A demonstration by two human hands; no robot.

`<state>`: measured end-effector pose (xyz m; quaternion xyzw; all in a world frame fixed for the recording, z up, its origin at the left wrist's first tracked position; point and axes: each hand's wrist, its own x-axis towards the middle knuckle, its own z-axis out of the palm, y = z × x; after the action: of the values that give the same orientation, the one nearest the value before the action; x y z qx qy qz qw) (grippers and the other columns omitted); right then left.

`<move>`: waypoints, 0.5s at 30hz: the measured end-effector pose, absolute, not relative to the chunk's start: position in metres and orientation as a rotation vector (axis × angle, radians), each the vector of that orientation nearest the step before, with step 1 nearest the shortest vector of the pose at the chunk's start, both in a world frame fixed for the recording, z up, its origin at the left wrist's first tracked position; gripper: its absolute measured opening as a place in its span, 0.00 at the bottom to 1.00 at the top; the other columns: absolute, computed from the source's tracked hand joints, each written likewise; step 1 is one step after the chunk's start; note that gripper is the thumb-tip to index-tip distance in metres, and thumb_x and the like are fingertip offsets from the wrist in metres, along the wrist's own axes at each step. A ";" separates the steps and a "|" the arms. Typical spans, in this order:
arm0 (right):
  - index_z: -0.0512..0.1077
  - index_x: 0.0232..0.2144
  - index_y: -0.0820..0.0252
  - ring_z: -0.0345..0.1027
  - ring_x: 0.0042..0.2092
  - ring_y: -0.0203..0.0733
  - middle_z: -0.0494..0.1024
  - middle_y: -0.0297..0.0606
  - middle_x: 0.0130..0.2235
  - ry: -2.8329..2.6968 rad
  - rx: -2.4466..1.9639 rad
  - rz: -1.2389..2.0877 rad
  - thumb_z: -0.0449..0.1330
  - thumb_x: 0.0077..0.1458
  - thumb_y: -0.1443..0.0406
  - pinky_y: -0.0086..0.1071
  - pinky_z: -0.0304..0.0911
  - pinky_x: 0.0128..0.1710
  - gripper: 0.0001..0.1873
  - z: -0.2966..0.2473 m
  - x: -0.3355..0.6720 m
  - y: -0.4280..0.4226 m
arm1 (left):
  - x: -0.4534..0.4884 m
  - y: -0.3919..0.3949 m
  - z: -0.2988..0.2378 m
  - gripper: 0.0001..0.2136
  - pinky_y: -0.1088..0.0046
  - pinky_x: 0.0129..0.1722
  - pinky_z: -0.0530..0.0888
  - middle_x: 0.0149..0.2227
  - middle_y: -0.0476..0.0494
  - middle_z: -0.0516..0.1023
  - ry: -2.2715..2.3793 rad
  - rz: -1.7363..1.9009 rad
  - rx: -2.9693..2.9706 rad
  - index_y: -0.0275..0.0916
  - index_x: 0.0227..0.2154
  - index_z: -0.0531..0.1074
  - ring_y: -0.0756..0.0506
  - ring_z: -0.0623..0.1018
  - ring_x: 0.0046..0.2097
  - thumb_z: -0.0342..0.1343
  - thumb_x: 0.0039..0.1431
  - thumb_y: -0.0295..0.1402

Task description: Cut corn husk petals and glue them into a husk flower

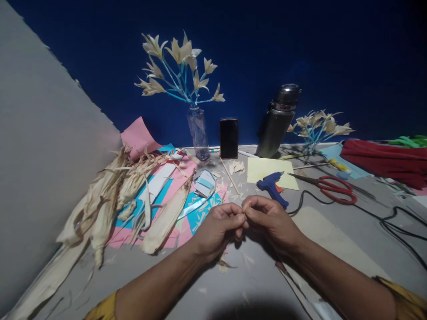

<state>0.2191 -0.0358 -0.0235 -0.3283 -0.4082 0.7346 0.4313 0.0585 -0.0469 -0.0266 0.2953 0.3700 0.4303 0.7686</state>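
My left hand (218, 229) and my right hand (271, 222) meet at the fingertips above the grey tabletop. Both are closed in a pinch on a small pale piece (246, 206) that looks like corn husk, most of it hidden by the fingers. Just beyond my right hand lies a blue glue gun (271, 186), partly over a yellow paper sheet (253, 171). To the left of my left hand, a broad strip of dried corn husk (168, 218) rests on pink and blue paper. Small husk scraps (203, 213) are strewn close by.
Dried husks (103, 213) heap up at the left. A glass vase (199, 133) of husk flowers, a phone (229, 138) and a metal flask (276, 122) stand along the blue wall. Red-handled scissors (336, 189), a black cord (383, 218) and red cloth (387, 160) lie at the right.
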 end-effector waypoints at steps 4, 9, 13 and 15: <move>0.74 0.29 0.62 0.73 0.27 0.38 0.75 0.33 0.25 -1.039 -0.841 1.799 0.71 0.51 0.54 0.31 0.67 0.30 0.17 -0.025 0.218 -0.034 | 0.057 -0.045 -0.027 0.13 0.78 0.20 0.66 0.25 0.46 0.77 0.857 0.965 0.713 0.33 0.26 0.74 0.54 0.69 0.20 0.71 0.46 0.36; 0.75 0.29 0.62 0.73 0.30 0.40 0.77 0.34 0.27 -1.125 -0.882 1.724 0.70 0.52 0.54 0.34 0.67 0.35 0.16 -0.026 0.219 -0.032 | 0.054 -0.042 -0.029 0.13 0.77 0.22 0.67 0.26 0.47 0.77 0.892 0.972 0.750 0.33 0.27 0.75 0.54 0.69 0.21 0.70 0.47 0.37; 0.76 0.28 0.63 0.70 0.31 0.37 0.76 0.35 0.27 -1.257 -0.960 1.570 0.69 0.54 0.55 0.32 0.63 0.35 0.15 -0.022 0.220 -0.034 | 0.054 -0.042 -0.032 0.13 0.77 0.22 0.67 0.26 0.46 0.76 0.910 0.946 0.775 0.33 0.27 0.75 0.54 0.69 0.21 0.70 0.46 0.36; 0.77 0.28 0.63 0.69 0.31 0.37 0.76 0.35 0.27 -1.277 -0.981 1.545 0.69 0.54 0.55 0.32 0.63 0.35 0.16 -0.022 0.219 -0.036 | 0.054 -0.043 -0.032 0.13 0.77 0.22 0.66 0.23 0.48 0.75 0.893 0.930 0.796 0.33 0.27 0.74 0.54 0.68 0.21 0.69 0.47 0.37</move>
<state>0.2193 -0.0356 -0.0222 -0.3948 -0.5139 0.6220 0.4395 0.0544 -0.0429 -0.0316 0.3612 0.4049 0.4216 0.7265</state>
